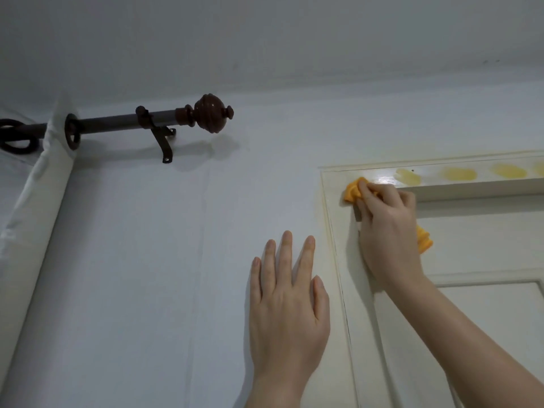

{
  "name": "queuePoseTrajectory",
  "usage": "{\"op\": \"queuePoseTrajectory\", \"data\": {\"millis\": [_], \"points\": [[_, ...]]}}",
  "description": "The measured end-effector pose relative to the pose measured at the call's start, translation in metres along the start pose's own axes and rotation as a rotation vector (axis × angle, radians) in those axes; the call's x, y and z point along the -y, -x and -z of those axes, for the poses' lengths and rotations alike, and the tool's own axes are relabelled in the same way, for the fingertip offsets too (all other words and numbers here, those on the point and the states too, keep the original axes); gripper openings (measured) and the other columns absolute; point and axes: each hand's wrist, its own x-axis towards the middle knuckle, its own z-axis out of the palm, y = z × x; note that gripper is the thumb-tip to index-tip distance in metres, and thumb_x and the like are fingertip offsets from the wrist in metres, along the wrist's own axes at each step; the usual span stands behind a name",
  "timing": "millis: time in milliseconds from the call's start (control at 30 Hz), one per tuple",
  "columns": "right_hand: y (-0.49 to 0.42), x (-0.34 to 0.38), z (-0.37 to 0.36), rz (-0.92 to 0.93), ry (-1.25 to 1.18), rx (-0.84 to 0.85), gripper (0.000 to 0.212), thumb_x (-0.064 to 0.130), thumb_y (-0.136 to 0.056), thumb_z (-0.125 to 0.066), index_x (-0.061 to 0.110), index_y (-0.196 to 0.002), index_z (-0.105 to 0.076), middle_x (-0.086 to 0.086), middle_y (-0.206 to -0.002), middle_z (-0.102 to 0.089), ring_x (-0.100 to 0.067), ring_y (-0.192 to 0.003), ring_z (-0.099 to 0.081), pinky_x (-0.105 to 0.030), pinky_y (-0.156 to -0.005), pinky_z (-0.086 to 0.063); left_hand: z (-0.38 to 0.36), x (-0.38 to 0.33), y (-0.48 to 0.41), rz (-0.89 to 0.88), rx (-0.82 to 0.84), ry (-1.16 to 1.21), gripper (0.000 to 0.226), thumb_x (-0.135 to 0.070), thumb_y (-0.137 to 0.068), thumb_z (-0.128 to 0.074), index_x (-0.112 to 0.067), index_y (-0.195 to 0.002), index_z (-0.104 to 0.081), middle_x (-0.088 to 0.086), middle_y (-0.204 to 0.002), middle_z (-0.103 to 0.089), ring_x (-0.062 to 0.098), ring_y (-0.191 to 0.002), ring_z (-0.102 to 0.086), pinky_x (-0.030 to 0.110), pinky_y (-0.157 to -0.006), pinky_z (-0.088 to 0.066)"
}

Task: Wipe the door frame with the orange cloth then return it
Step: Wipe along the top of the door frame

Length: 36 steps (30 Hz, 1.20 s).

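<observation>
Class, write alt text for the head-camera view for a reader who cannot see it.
A right hand presses an orange cloth against the top left corner of a cream door frame. The left hand rests flat on the wall.

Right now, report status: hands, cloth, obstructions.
Right hand shut on cloth, pressing it at frame top-left corner. Left hand open, flat on wall. Yellow stains ahead; nothing blocking.

The cloth (353, 193) is looking soft and crumpled. The frame (338, 231) is looking like painted wood, shining wet and glossy near the cloth. The wall (147, 245) is looking smooth and matt. The rod (117, 122) is looking like dark metal with a shiny knob (212, 113).
</observation>
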Motion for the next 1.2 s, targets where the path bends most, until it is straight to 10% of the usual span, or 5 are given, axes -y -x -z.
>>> {"op": "queuePoseTrajectory", "data": {"millis": [1200], "points": [[-0.028,-0.002,0.007,-0.024,-0.018,0.109,0.026,0.006,-0.109,-0.051,0.002,-0.119,-0.074,-0.012,-0.111,-0.066,-0.037,-0.104,-0.049,-0.026,-0.088,-0.033,0.003,-0.001,0.002,0.028,0.009,0.021,0.06,-0.047,-0.114,-0.02,-0.043,-0.173,-0.008,-0.009,-0.183,-0.005,0.016,-0.17,0.001,0.045,-0.137,-0.006]]}}
